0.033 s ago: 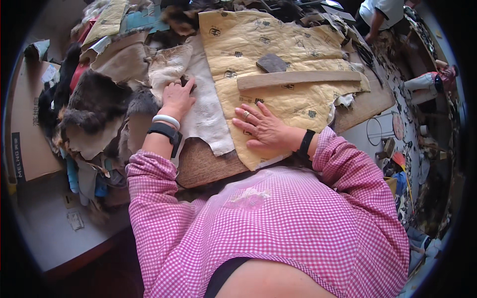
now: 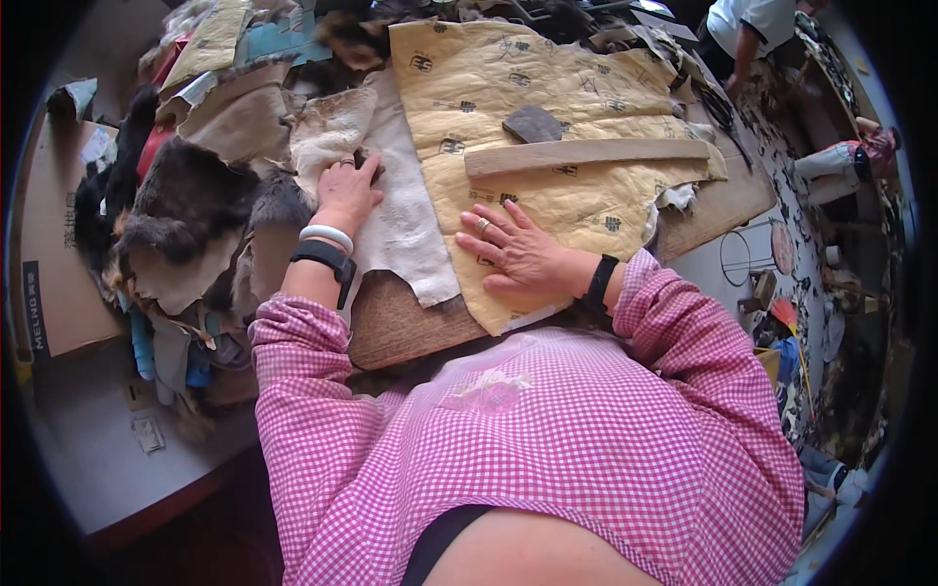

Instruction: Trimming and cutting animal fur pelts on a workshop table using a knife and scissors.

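My right hand [image 2: 513, 249] lies flat with fingers spread on a yellow quilted sheet [image 2: 547, 83] printed with dark marks. My left hand [image 2: 349, 193] has its fingers curled on a pale, folded piece of hide [image 2: 332, 127], the thumb held apart from them; the fingertips are partly hidden. Under the sheet's left edge, a whitish hide [image 2: 405, 225] runs down toward me. A pale wooden strip [image 2: 586, 156] and a dark grey flat block [image 2: 533, 124] rest on the sheet, beyond my right hand.
Brown fur pelts [image 2: 186, 190] are heaped to the left, beside a cardboard box [image 2: 73, 244]. A brown board [image 2: 410, 322] lies beneath the hides. At the far right, another person [image 2: 752, 29] stands near a floor littered with scraps. A wire hoop [image 2: 736, 259] is at right.
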Motion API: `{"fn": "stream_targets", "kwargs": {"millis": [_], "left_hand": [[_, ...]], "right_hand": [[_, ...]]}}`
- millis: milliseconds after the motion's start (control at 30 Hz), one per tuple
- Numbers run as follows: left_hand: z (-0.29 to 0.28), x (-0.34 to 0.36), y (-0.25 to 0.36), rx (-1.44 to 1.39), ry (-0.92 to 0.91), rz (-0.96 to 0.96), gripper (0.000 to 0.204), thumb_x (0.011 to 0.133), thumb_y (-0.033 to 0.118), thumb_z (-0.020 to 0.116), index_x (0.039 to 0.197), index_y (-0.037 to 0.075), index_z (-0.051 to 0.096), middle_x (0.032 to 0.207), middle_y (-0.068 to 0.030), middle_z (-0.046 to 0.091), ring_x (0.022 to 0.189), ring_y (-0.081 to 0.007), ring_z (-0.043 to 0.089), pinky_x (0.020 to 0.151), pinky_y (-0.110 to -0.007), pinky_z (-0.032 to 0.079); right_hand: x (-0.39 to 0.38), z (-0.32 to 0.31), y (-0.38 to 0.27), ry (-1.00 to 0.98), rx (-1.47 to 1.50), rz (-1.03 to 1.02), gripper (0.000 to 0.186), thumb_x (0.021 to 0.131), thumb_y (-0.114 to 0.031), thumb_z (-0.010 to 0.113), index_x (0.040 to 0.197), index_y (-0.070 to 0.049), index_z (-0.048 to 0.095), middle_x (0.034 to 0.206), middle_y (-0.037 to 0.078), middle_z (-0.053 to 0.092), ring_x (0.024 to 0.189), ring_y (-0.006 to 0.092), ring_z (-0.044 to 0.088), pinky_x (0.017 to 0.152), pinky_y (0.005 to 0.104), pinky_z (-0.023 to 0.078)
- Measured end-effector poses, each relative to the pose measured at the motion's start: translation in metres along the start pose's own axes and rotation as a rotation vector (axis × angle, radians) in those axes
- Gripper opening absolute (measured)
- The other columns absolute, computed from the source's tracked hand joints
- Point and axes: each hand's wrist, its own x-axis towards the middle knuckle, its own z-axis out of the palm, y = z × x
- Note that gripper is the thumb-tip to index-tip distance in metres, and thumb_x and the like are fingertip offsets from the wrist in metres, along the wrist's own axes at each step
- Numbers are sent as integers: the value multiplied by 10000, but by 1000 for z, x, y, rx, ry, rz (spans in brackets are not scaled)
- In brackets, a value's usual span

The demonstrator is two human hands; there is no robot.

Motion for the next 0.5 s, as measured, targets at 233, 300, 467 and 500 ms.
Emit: {"fn": "stream_targets", "kwargs": {"millis": [233,300,467,500], "left_hand": [[10,14,-29,-751,405,-180,107,826,114,551,867,131,648,703,-99,652,681,-261,644,609,-371,503],[-18,13,-36,-1581,317,-301,145,838,49,497,873,86,633,743,-59,643,590,-113,545,543,-239,442],[-51,-9,-58,-1892,368,-270,176,845,29,491,997,70,571,823,-97,646,637,-108,557,565,-198,436],[-53,-9,-54,-1873,383,-320,189,848,32,493,1023,63,560,847,-102,646,672,-120,570,592,-209,450]], "right_hand": [[1,8,1,9,-1,-5,699,921,-479,418,1499,-125,245,1563,150,170,1461,292,97,1146,561,28],[0,10,2,14,-4,-17,702,917,-480,421,1500,-133,243,1564,147,170,1462,286,97,1146,560,27],[-1,13,5,34,4,-21,731,903,-526,449,1496,-146,254,1565,138,167,1463,288,85,1148,551,16],[-2,13,6,37,19,-15,736,900,-532,453,1495,-145,257,1564,140,170,1462,293,91,1144,559,25]]}}
